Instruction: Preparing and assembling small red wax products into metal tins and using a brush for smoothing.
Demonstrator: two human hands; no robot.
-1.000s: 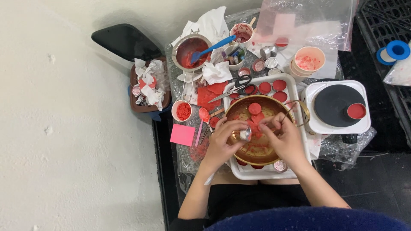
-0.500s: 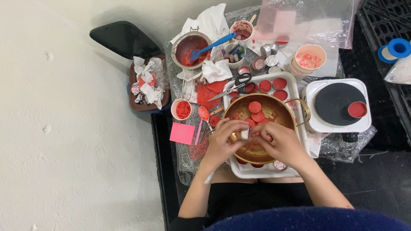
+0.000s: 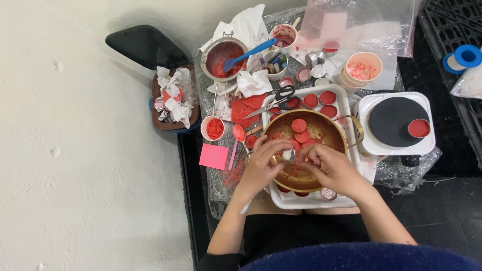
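Observation:
Both my hands meet over a brass bowl [image 3: 326,131] that rests on a white tray [image 3: 346,103]. My left hand [image 3: 263,168] and my right hand [image 3: 334,170] pinch a small silver tin cup [image 3: 288,154] between their fingertips, just above the bowl. Three round red wax discs [image 3: 301,131] lie inside the bowl. More red-filled tins [image 3: 320,102] sit in the tray behind the bowl, next to black-handled scissors [image 3: 281,96].
A white hot plate [image 3: 396,123] with a red tin stands to the right. Behind are a metal pot with a blue spatula [image 3: 226,56], paper cups [image 3: 361,70], crumpled tissues and a plastic bag. A pink note [image 3: 214,156] and a cup of red flakes [image 3: 213,128] lie to the left.
My hands have kept working the small tin over the bowl, shifting only slightly; the view has drifted a little.

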